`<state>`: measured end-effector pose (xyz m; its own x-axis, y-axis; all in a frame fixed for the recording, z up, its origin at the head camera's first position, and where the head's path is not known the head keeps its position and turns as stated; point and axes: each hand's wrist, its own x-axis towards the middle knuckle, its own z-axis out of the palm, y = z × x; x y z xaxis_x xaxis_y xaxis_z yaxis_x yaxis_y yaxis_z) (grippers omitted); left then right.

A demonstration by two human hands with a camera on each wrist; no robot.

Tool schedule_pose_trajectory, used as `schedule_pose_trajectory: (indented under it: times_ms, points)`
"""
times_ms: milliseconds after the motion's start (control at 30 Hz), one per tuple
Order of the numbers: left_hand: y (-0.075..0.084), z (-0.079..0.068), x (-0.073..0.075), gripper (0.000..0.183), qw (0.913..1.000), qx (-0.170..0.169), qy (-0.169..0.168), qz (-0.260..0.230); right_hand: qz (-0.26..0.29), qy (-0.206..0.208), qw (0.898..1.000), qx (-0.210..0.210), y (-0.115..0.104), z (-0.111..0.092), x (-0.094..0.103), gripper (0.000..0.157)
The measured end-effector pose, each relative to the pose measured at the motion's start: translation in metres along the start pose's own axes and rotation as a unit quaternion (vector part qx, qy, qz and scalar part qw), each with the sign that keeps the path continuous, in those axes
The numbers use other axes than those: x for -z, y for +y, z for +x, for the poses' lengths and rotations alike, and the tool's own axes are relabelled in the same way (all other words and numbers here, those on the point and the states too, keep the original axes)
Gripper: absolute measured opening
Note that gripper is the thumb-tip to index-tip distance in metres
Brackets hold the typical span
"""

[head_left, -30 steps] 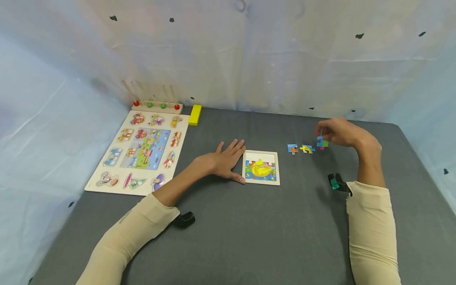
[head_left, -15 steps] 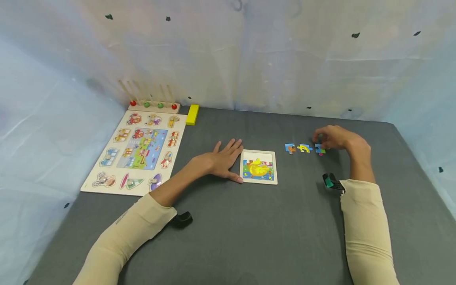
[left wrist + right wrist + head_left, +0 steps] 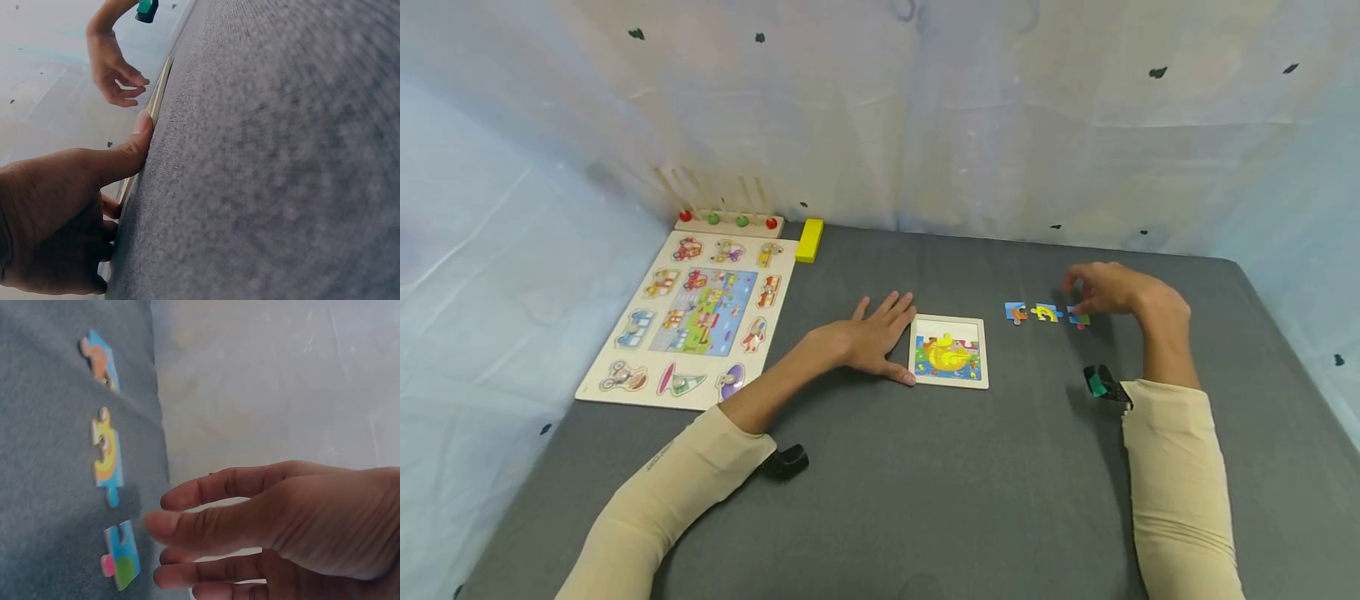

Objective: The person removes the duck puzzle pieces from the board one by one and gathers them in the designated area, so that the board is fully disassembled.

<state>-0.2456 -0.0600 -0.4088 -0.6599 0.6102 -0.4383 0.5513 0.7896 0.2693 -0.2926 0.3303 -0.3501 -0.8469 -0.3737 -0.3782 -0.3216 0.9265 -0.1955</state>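
Observation:
My left hand point(image 3: 876, 342) lies with fingers spread at the left side of a small wooden puzzle tray point(image 3: 984, 354), its thumb and fingers touching the rim. Inside the tray, a yellow duck picture fills the lower part, and bare wood shows along the top. To the right, three jigsaw pieces form a row: an orange-and-blue one point(image 3: 1013, 309), a yellow-and-blue one point(image 3: 1047, 313) and a blue-and-green one with a pink knob point(image 3: 128, 562). Just above that last piece hovers my right hand point(image 3: 1116, 289), fingers loosely bent and holding nothing in the right wrist view.
On the left lies a large wooden peg puzzle board point(image 3: 658, 333) with vehicle and toy pictures. Behind it stands a rack of pegs point(image 3: 730, 227) with red and green beads. A yellow block point(image 3: 809, 241) sits beside them. Pale sheeting point(image 3: 880, 125) closes off the back.
The right hand has lowered the blue-and-green jigsaw piece onto the table at the row's right end and let go of it. The left hand stays at the tray.

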Motion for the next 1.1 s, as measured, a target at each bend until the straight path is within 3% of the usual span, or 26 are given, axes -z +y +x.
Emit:
schedule_pose_trajectory:
  times_ms: [267,700,1100]
  points:
    - [0.002,-0.001,0.001,0.120,1.0000,-0.002,-0.003,-0.004,0.013,0.023,0.998,0.052,-0.020,-0.002,0.007,0.032]
    - [0.001,0.000,0.000,0.120,1.0000,-0.004,0.001,0.004,0.057,0.071,0.986,0.136,-0.071,-0.007,0.014,0.023]
    - [0.000,0.001,-0.002,0.119,1.0000,-0.004,-0.001,0.003,0.053,0.041,0.972,0.224,-0.113,0.014,-0.007,0.021]
